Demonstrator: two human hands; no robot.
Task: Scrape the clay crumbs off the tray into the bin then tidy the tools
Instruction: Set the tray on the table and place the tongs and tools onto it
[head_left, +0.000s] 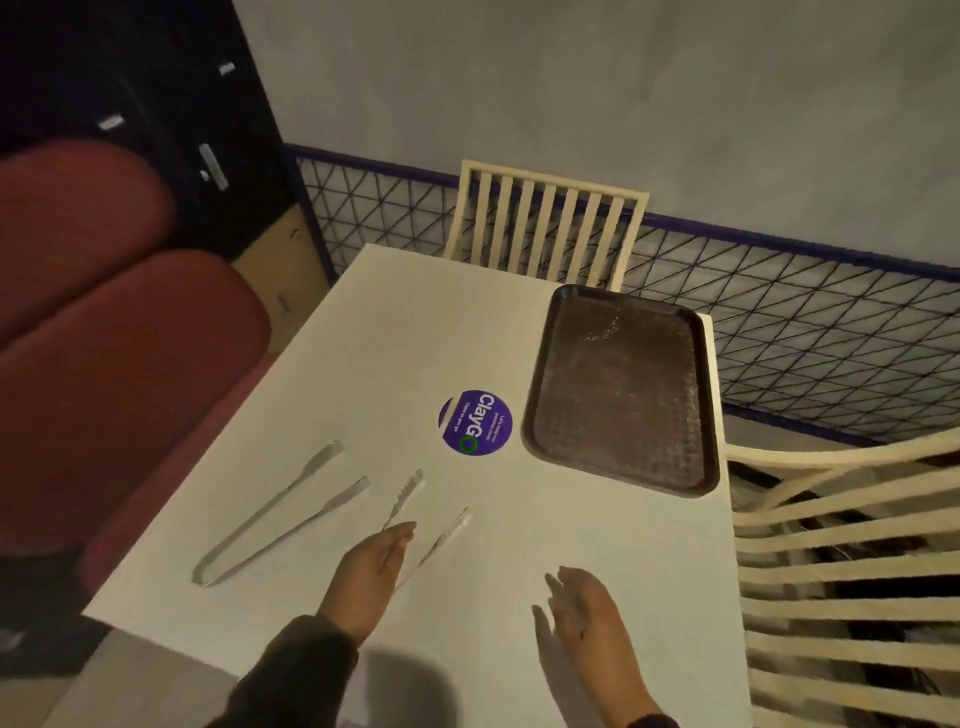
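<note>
A person's two bare hands reach over a white table (363, 364), seen from above. The left hand (371, 577), in a dark sleeve, lies flat and open, palm down, fingers together and pointing away. It rests across the near end of a pair of serrated metal tongs (415, 514); whether it grips them cannot be told, as the fingers look extended. The right hand (582, 618) hovers just above the table nearer the viewer, fingers loosely spread and relaxed, holding nothing.

To the left of the serrated tongs lies a second, larger pair of flat-tipped metal tongs (280, 514), its arms spread and tips pointing away. Neither hand touches it.

The dark brown tray (623, 384) sits at the far right corner of the table, well apart from both hands, with a faint pale smear of residue near its far edge. Between the tray and the tongs is a round purple sticker (475, 422) reading "ClayGo".

Cream slatted chairs (545, 223) stand at the far and right sides, and a red cushioned bench (119, 353) stands to the left.
</note>
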